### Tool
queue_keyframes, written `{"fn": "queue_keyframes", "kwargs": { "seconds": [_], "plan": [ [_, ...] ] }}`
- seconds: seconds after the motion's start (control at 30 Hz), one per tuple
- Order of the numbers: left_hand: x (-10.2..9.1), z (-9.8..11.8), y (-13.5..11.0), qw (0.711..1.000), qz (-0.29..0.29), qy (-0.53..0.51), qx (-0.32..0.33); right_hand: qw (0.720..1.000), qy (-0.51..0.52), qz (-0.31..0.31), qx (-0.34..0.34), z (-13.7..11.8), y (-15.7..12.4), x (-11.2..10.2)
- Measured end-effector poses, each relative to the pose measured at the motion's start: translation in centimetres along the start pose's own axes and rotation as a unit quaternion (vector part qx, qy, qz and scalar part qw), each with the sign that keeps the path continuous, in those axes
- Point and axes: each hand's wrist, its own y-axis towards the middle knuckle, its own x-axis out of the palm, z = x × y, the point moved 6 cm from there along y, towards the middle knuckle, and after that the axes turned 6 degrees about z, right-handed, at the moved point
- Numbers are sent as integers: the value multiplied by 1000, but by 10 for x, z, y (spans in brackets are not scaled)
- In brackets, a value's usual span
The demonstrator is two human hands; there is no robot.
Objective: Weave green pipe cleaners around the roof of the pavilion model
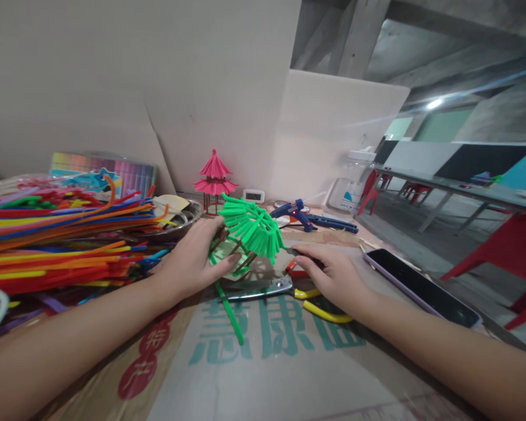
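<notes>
My left hand (199, 254) is closed around the brown posts and pale base of a small pavilion model, tilted to the right. Its roof (256, 225) is made of bright green pipe cleaners. My right hand (328, 272) is pinched just right of the roof, with a dark narrow tip showing at the fingers; most of what it holds is hidden. A red-orange piece (291, 268) shows just under these fingers. Below the hands lie scissors (267, 287) with yellow and black handles. A loose green pipe cleaner (231, 316) lies beside the blades.
Bundles of coloured pipe cleaners (61, 234) and a metal bowl (186, 219) are at left. Behind stand a pink pagoda model (214, 181), a small digital clock (253, 195) and a blue glue gun (296, 213). A phone (421, 286) and a clear jug (348, 184) are at right.
</notes>
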Motion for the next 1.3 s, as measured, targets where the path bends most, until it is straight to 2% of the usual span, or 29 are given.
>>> {"fn": "queue_keyframes", "kwargs": {
  "seconds": [0.57, 0.73, 0.83, 0.97, 1.03, 1.3],
  "plan": [
    [-1, 1, 0, 1000, 0, -4, -4, 1000, 17, 3, 2, 0, 0, 0],
    [0, 0, 0, 1000, 2, -7, -12, 999, 30, 12, 42, -1, 2, -4],
    [4, 0, 0, 999, -22, -13, -20, 997, 53, 11, 63, 0, 2, -5],
    [14, 5, 2, 995, -96, -12, 7, 995, 75, 15, 70, 1, 2, -5],
    [17, 4, 3, 993, -121, 0, -4, 994, 79, 11, 70, 1, 2, -4],
    [17, 1, 3, 992, -124, -1, -24, 992, 94, 3, 83, 4, 4, -1]
  ]
}}
